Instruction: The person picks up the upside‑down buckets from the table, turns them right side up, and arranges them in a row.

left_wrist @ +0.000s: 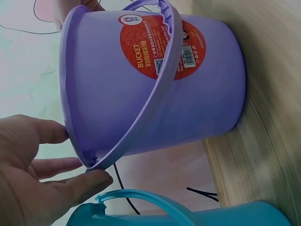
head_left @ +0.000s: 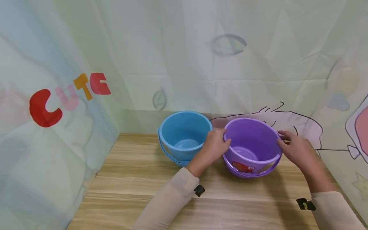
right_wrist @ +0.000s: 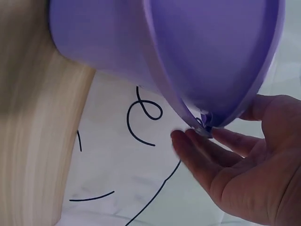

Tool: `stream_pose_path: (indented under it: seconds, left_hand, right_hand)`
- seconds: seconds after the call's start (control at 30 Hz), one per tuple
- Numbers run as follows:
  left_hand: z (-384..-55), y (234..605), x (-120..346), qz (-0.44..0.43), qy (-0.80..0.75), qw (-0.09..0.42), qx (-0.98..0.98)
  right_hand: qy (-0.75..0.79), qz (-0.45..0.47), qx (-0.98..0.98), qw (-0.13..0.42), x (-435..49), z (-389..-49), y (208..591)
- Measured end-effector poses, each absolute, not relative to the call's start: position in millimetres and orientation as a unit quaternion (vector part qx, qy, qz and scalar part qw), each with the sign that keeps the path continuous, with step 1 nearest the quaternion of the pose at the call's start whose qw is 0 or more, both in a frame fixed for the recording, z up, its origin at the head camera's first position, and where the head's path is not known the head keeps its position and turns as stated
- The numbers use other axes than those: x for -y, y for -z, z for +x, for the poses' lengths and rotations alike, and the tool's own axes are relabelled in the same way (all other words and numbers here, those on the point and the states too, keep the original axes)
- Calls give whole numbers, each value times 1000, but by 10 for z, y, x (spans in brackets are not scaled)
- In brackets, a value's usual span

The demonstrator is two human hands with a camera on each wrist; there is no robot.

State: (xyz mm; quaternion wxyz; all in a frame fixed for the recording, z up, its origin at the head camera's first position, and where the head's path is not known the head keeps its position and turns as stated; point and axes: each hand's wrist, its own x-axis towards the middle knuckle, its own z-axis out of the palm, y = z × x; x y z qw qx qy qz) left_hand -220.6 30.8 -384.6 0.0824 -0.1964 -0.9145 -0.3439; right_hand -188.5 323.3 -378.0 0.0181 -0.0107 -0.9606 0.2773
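Observation:
A purple bucket (head_left: 250,140) stands on the wooden table with its handle hanging at the front. It bears a red label (left_wrist: 162,47) reading BUCKET. My left hand (head_left: 215,145) holds the rim on its left side, near the handle joint, with thumb and fingers around it. On the opposite side my right hand (head_left: 296,150) has its fingers at the rim and handle joint (right_wrist: 204,125). A blue bucket (head_left: 185,134) with its handle down stands just left of the purple one, close by my left hand. The inside of both buckets shows no contents.
The wood-grain table (head_left: 138,185) reaches back to a printed fabric curtain (head_left: 184,57). Another curtain side (head_left: 51,166), with the letters CUTE, borders the left, and fabric also closes off the right edge. Dark straps (head_left: 306,204) sit at both wrists.

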Motion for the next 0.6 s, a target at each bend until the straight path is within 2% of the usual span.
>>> stream_pose_path:
  seconds: [0.23, 0.6]
  left_hand:
    - [-2059, 3903, -271, -207, 417, 61, 883]
    - [-1881, 4067, -260, -179, 444, 69, 875]
  right_hand:
    - [-350, 18, 935, 51, -3228, -1653, 3946]
    - [-399, 12, 914, 77, -3150, -1393, 4094]
